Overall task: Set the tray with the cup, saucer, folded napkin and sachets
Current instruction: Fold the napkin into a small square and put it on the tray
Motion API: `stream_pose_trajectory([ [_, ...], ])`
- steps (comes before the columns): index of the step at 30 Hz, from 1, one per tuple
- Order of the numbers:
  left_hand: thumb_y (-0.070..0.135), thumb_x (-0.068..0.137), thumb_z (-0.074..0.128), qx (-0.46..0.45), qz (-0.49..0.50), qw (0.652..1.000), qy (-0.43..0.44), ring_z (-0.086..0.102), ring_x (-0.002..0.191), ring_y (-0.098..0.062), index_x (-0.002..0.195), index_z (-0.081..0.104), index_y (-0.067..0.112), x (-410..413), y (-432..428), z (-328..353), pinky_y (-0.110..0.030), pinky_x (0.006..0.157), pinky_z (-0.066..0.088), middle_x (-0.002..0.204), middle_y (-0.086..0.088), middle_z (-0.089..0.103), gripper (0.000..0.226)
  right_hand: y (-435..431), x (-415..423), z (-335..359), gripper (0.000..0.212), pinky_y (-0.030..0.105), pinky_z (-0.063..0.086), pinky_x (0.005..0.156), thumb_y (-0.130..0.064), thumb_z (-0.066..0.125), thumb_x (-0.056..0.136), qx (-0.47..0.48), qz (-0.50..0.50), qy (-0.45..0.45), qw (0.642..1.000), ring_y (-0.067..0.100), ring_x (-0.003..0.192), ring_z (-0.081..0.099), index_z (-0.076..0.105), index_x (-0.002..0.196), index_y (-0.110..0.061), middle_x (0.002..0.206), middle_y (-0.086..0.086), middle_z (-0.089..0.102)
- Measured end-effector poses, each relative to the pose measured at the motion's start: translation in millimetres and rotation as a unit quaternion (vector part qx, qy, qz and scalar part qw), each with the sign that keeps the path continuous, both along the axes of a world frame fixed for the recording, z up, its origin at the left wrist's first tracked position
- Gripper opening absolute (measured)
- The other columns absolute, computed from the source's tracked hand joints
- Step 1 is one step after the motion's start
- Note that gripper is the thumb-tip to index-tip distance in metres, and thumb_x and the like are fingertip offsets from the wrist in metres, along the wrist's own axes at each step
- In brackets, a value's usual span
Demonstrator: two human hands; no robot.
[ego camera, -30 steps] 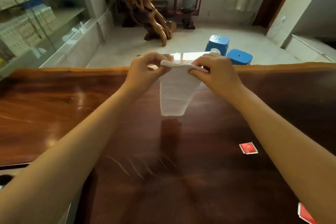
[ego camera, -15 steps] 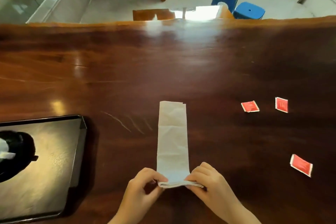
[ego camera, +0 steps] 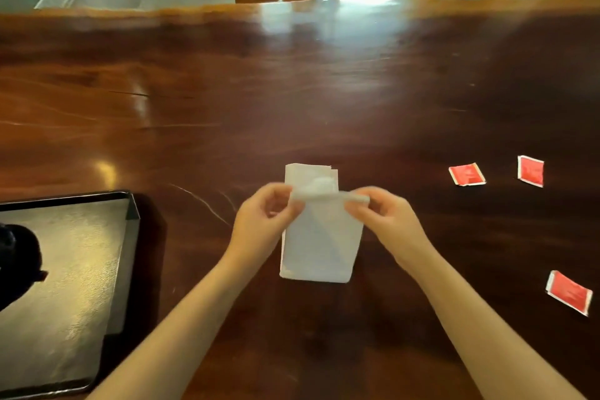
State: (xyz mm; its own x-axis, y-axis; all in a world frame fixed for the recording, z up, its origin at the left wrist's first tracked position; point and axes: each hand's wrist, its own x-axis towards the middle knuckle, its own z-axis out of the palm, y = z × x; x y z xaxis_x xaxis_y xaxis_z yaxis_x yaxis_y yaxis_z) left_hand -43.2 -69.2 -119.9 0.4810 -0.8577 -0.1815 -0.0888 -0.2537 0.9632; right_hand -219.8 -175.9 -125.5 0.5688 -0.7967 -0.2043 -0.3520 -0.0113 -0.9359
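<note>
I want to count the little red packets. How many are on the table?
3, all on the table right of the hands: one sachet nearest the napkin, one beside it, and one nearer the person. No others show.

Both hands pinch the white napkin.

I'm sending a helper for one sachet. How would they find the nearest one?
Start at the dark wooden table, right of the white napkin. Three red sachets lie there; take the sachet lying alone nearest the person, tilted, while the others sit side by side farther away.
</note>
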Motion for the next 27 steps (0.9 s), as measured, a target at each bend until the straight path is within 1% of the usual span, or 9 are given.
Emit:
stream_pose_trajectory([
  [3, 0.017, 0.085, 0.066, 0.025, 0.036, 0.999, 0.014, 0.064, 0.084, -0.009, 0.098, 0.065, 0.022, 20.1, -46.2, -27.4, -0.022, 0.062, 0.049, 0.092, 0.005, 0.068, 0.014, -39.6, 31.7, -27.2, 0.019, 0.019, 0.052, 0.069, -0.023, 0.062, 0.089, -0.002, -0.022, 0.017, 1.000, 0.009, 0.085, 0.065, 0.066, 0.104, -0.014, 0.093, -0.003, 0.069],
  [5, 0.014, 0.085, 0.064, 0.037, 0.045, 0.998, 0.002, 0.064, 0.089, -0.013, 0.104, 0.064, 0.021, 32.3, -68.3, -51.6, -0.027, 0.070, 0.052, 0.094, 0.003, 0.068, 0.020, -59.9, 48.0, -49.1, 0.020, 0.021, 0.051, 0.068, -0.020, 0.061, 0.089, -0.009, -0.033, 0.031, 0.999, 0.012, 0.085, 0.064, 0.065, 0.106, -0.012, 0.093, -0.001, 0.068],
  [8, 0.014, 0.083, 0.064, 0.056, 0.049, 0.996, -0.050, 0.063, 0.089, -0.015, 0.109, 0.063, 0.021, 46.4, -90.3, -83.7, -0.030, 0.079, 0.052, 0.092, 0.002, 0.066, 0.026, -79.1, 66.2, -79.2, 0.021, 0.026, 0.050, 0.071, -0.020, 0.059, 0.089, -0.042, -0.043, 0.075, 0.995, 0.016, 0.088, 0.063, 0.064, 0.107, -0.012, 0.095, 0.001, 0.067],
  [12, 0.015, 0.085, 0.062, 0.072, 0.054, 0.988, -0.124, 0.058, 0.081, -0.009, 0.111, 0.062, 0.021, 50.9, -102.8, -109.3, -0.021, 0.073, 0.048, 0.087, 0.007, 0.063, 0.027, -85.6, 77.8, -107.0, 0.016, 0.020, 0.042, 0.062, -0.017, 0.056, 0.087, -0.111, -0.066, 0.115, 0.985, 0.014, 0.080, 0.057, 0.066, 0.099, -0.014, 0.084, -0.004, 0.062],
  [16, 0.013, 0.084, 0.059, 0.061, 0.049, 0.976, -0.204, 0.052, 0.071, -0.004, 0.111, 0.062, 0.020, 47.0, -103.2, -115.0, -0.011, 0.065, 0.042, 0.093, 0.007, 0.061, 0.029, -80.6, 84.2, -119.5, 0.018, 0.024, 0.033, 0.071, -0.013, 0.055, 0.085, -0.202, -0.091, 0.142, 0.965, 0.020, 0.095, 0.051, 0.065, 0.100, -0.013, 0.095, 0.000, 0.060],
  [21, 0.016, 0.089, 0.058, 0.040, 0.068, 0.971, -0.224, 0.055, 0.099, -0.014, 0.124, 0.054, 0.015, 34.0, -90.1, -112.5, -0.026, 0.084, 0.051, 0.116, -0.002, 0.057, 0.036, -74.5, 80.7, -124.1, 0.034, 0.035, 0.047, 0.086, -0.014, 0.059, 0.087, -0.211, -0.099, 0.131, 0.964, 0.024, 0.108, 0.047, 0.055, 0.120, -0.007, 0.116, 0.011, 0.051],
  [23, 0.013, 0.092, 0.052, 0.007, 0.046, 0.955, -0.294, 0.052, 0.114, -0.017, 0.127, 0.053, 0.012, 24.5, -73.8, -106.8, -0.027, 0.097, 0.046, 0.125, -0.003, 0.057, 0.035, -71.2, 73.7, -117.2, 0.037, 0.038, 0.048, 0.092, -0.017, 0.055, 0.091, -0.208, -0.129, 0.100, 0.964, 0.024, 0.113, 0.048, 0.051, 0.126, -0.006, 0.124, 0.010, 0.051],
  [25, 0.011, 0.093, 0.047, -0.004, -0.007, 0.918, -0.396, 0.049, 0.125, -0.024, 0.130, 0.051, 0.007, 9.6, -52.9, -106.6, -0.034, 0.107, 0.038, 0.132, -0.010, 0.056, 0.038, -56.4, 65.6, -108.8, 0.037, 0.035, 0.044, 0.099, -0.018, 0.047, 0.094, -0.285, -0.132, 0.093, 0.945, 0.023, 0.119, 0.047, 0.050, 0.129, -0.005, 0.129, 0.010, 0.053],
  [27, 0.020, 0.093, 0.040, 0.051, -0.054, 0.864, -0.498, 0.044, 0.132, -0.031, 0.134, 0.046, 0.002, -10.5, -37.4, -116.9, -0.046, 0.110, 0.033, 0.139, -0.017, 0.049, 0.045, -36.6, 65.3, -105.6, 0.042, 0.035, 0.032, 0.111, -0.018, 0.038, 0.096, -0.379, -0.036, 0.111, 0.918, 0.024, 0.130, 0.041, 0.047, 0.134, -0.003, 0.139, 0.013, 0.049],
])
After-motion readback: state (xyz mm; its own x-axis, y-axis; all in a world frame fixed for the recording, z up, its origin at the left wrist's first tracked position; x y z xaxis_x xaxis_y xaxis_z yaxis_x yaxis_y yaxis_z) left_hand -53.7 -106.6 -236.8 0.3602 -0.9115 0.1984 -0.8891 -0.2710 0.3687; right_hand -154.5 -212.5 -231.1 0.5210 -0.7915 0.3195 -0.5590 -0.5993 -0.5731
